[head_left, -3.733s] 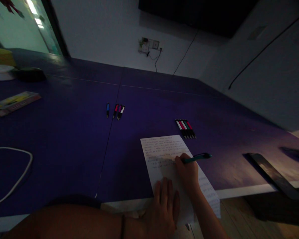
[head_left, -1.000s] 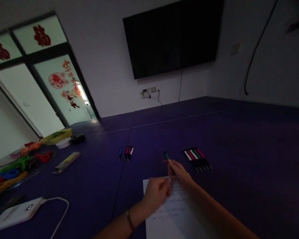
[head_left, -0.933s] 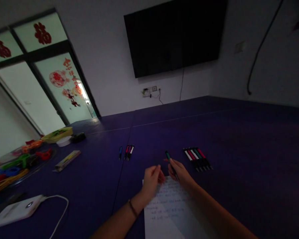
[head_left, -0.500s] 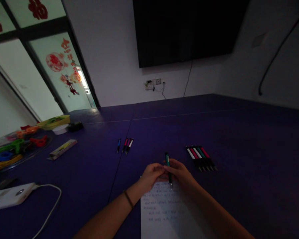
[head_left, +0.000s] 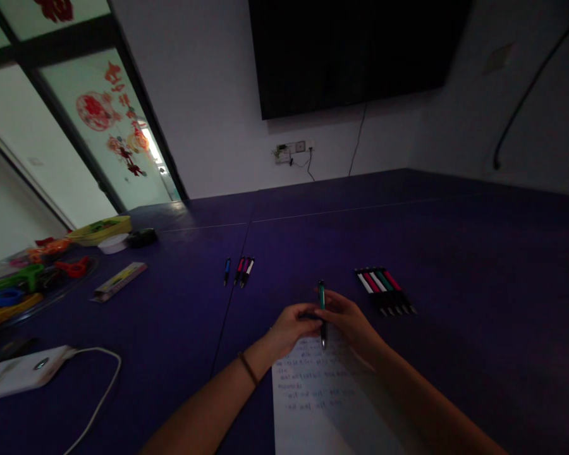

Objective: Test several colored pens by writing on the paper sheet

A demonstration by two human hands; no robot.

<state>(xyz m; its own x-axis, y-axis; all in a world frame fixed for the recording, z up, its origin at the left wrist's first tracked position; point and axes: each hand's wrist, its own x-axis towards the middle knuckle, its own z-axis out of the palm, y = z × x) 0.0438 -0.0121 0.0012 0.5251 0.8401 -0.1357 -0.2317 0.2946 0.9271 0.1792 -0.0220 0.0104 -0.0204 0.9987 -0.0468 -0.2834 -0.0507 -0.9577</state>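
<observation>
My right hand pinches a green and black pen, tip pointing down toward me, over the top of a handwritten sheet of paper. Close against it, my left hand has its fingers curled around something dark by the pen; what it is I cannot make out. Right of my hands lies a row of several pens with white, red and green barrels. Further left, a blue pen lies beside a small group of red, purple and white pens.
On the purple table, a white device with a cable sits at the left. Behind it are a narrow box, colourful clamps, a yellow tray and a black roll. A screen hangs on the wall.
The view has shifted slightly. The green pen in my right hand now stands more upright, and a dark object shows between my left fingers.
</observation>
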